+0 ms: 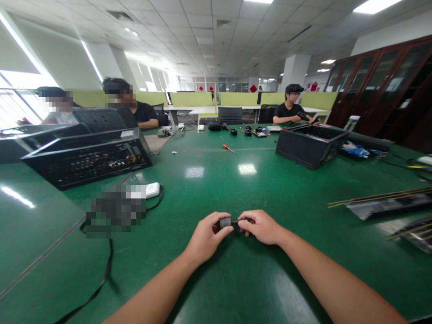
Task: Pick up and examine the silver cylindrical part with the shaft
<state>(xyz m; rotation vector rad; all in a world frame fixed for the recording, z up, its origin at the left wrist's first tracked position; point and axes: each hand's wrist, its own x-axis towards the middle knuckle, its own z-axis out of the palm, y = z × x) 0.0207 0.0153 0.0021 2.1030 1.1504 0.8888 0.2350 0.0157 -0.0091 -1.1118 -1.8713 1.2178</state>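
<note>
A small grey metal cylinder with a thin dark shaft [225, 222] is held between my two hands, just above the green table [216, 180]. My left hand [209, 233] is closed round the cylinder's body, with the thumb below and the fingers over the top. At the other end, my right hand [258, 226] pinches the tip of the shaft with thumb and forefinger. The fingers cover both ends, so their exact shape is hidden.
Left stands a black computer case [91, 157], right another open black case [312, 146]. An orange screwdriver [228, 147] lies mid-table. A black strap [108, 265] runs along the left. Thin rods [378, 196] lie at right. Three people sit across the table.
</note>
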